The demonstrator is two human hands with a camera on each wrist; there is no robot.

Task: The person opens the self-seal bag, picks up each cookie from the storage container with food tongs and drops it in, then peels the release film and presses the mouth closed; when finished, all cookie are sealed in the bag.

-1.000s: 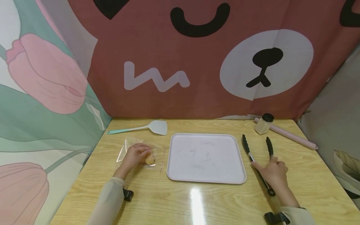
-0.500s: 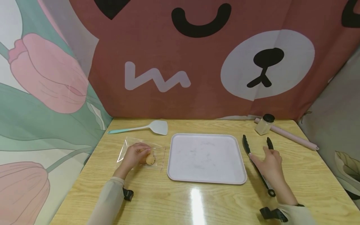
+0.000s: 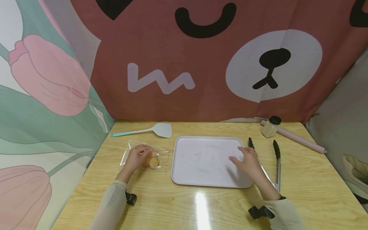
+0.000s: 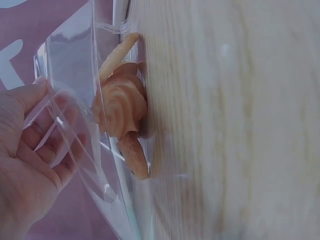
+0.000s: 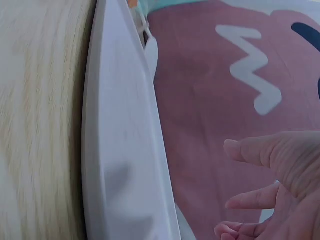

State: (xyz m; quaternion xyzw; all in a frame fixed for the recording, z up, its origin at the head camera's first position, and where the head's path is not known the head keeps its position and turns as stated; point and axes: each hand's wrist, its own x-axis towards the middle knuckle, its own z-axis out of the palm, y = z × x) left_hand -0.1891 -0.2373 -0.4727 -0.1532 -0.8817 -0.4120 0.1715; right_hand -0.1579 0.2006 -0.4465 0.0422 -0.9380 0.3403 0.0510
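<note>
My left hand [image 3: 137,158] pinches the upper film of a clear plastic bag [image 3: 164,156] between thumb and fingers. Inside the bag lie golden cookies [image 3: 154,162]; the left wrist view shows a swirled piped cookie [image 4: 120,107] with a stick-shaped biscuit [image 4: 119,56] and another browned piece [image 4: 134,156] beside it. Over the right side of the white tray [image 3: 198,164] hovers my right hand [image 3: 250,163], fingers spread and holding nothing, its shadow falling on the tray. Black-tipped tongs [image 3: 277,164] lie spread behind that wrist, partly hidden by it.
A spatula [image 3: 162,130] with a mint handle lies at the back left. At the back right a jar [image 3: 269,128] with a black lid stands against a pink rolling pin [image 3: 300,139]. A printed cloth [image 3: 161,105] hangs behind the table.
My right hand has left the tongs and moved left over the tray. The tongs stay on the table. My left hand keeps its pinch on the bag, almost still.
</note>
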